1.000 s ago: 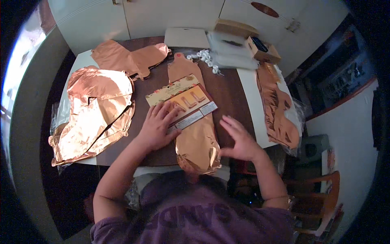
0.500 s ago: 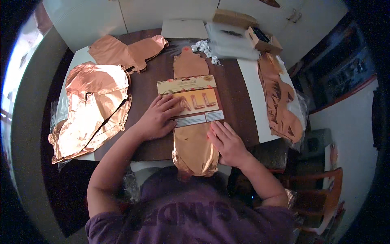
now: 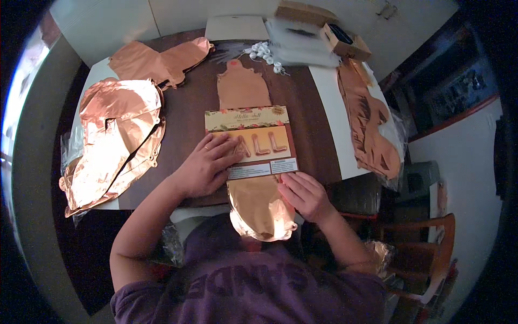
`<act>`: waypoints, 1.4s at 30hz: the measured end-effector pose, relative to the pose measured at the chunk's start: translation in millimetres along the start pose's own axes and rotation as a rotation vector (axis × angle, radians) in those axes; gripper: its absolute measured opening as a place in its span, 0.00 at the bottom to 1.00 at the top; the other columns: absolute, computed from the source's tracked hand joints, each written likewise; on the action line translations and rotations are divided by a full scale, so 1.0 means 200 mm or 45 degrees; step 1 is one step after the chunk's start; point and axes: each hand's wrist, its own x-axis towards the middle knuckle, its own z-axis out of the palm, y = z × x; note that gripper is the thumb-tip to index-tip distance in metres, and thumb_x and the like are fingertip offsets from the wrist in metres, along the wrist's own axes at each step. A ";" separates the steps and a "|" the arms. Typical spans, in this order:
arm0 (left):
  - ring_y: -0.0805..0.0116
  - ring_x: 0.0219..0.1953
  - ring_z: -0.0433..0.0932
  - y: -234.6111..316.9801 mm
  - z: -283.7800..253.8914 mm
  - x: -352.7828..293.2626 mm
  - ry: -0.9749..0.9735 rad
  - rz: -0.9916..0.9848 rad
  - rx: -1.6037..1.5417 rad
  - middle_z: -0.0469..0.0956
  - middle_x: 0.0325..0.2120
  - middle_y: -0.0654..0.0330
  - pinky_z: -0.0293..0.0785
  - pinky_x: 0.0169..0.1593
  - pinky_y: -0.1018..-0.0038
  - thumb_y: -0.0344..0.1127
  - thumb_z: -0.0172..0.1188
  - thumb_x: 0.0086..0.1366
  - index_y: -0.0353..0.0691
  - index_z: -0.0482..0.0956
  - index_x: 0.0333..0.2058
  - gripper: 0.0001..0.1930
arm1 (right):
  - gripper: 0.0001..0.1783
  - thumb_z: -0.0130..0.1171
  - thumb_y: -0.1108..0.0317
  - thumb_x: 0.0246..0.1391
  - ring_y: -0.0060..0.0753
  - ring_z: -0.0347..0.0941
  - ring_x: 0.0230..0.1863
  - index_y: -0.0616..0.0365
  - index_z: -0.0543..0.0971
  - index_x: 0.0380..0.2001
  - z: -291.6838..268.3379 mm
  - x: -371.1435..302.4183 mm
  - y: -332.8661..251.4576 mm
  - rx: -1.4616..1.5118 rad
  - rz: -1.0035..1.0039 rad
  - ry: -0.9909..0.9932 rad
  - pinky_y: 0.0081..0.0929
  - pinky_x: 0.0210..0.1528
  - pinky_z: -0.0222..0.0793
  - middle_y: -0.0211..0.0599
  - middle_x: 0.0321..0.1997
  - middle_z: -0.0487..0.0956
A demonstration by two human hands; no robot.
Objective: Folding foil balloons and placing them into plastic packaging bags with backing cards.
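A printed card with a floral header and a picture of letter balloons lies on a flat rose-gold foil balloon. The foil sticks out beyond the card's far and near ends; its near end hangs over the table edge toward me. My left hand lies on the card's left side, fingers spread, a ring on one. My right hand rests at the card's near right corner, its fingers stretched out together over the foil's right edge. Its thumb is mostly hidden.
More rose-gold foil balloons lie at the left, far left and right of the brown table. Behind are white ribbon rolls, clear plastic bags and a cardboard box. A wooden chair stands at right.
The card has slid slightly toward me, baring more foil at its far end. Both hands have moved a little nearer with it. The whole view has shifted slightly.
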 end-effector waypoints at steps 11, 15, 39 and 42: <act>0.46 0.64 0.60 0.11 -0.02 0.00 0.076 -0.052 0.057 0.64 0.61 0.49 0.50 0.67 0.46 0.33 0.57 0.52 0.44 0.73 0.55 0.28 | 0.16 0.59 0.67 0.48 0.43 0.72 0.53 0.58 0.79 0.42 -0.03 0.02 0.01 -0.008 0.008 0.074 0.44 0.56 0.68 0.40 0.50 0.77; 0.45 0.63 0.60 0.19 -0.01 -0.07 0.037 -0.068 0.038 0.64 0.59 0.48 0.49 0.67 0.45 0.38 0.60 0.46 0.43 0.71 0.56 0.33 | 0.18 0.60 0.68 0.48 0.42 0.72 0.53 0.56 0.79 0.45 -0.03 0.04 0.01 0.040 0.157 0.030 0.45 0.57 0.67 0.39 0.50 0.77; 0.50 0.45 0.76 0.24 0.13 -0.04 0.511 -0.433 -0.153 0.77 0.41 0.53 0.71 0.49 0.60 0.32 0.66 0.54 0.37 0.73 0.28 0.10 | 0.19 0.62 0.70 0.50 0.47 0.72 0.36 0.59 0.73 0.46 0.02 0.22 0.06 0.322 0.881 -0.056 0.43 0.41 0.68 0.41 0.32 0.77; 0.48 0.47 0.75 0.24 0.14 -0.04 0.508 -0.498 -0.217 0.74 0.46 0.49 0.72 0.49 0.60 0.29 0.65 0.55 0.37 0.73 0.31 0.09 | 0.25 0.61 0.72 0.50 0.49 0.71 0.37 0.58 0.69 0.53 0.04 0.21 0.06 0.292 0.881 -0.064 0.44 0.41 0.68 0.42 0.33 0.76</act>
